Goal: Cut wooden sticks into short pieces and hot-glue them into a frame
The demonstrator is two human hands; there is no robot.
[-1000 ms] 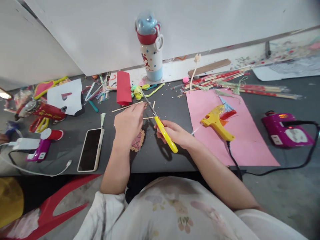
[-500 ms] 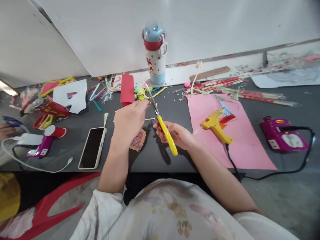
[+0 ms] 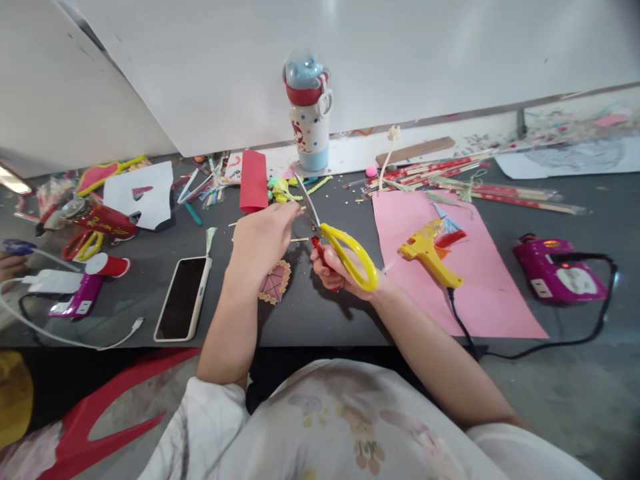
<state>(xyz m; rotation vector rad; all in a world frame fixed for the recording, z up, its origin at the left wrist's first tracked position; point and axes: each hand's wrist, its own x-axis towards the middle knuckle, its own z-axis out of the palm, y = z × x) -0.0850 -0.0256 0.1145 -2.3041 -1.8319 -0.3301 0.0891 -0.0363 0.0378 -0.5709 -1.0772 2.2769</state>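
My right hand (image 3: pixel 337 270) grips yellow-handled scissors (image 3: pixel 345 250), their blades pointing up and left towards my other hand. My left hand (image 3: pixel 263 237) is closed in a pinch on a thin wooden stick (image 3: pixel 298 209) that meets the scissor blades. Below my left hand a small pink paper piece with a scalloped edge (image 3: pixel 276 281) lies on the dark table (image 3: pixel 325 313).
A phone (image 3: pixel 183 298) lies left of my left arm. A yellow glue gun (image 3: pixel 429 253) rests on pink paper (image 3: pixel 480 280), its cord running off the front edge. A purple power strip (image 3: pixel 560 277) sits right, a bottle (image 3: pixel 310 113) stands at the back. Craft scraps, sticks and red paper (image 3: pixel 253 181) litter the far side.
The scissors have turned in my right hand so the yellow handle loop now faces the camera, and the blades have closed in on the stick. My left hand has stayed near the same spot.
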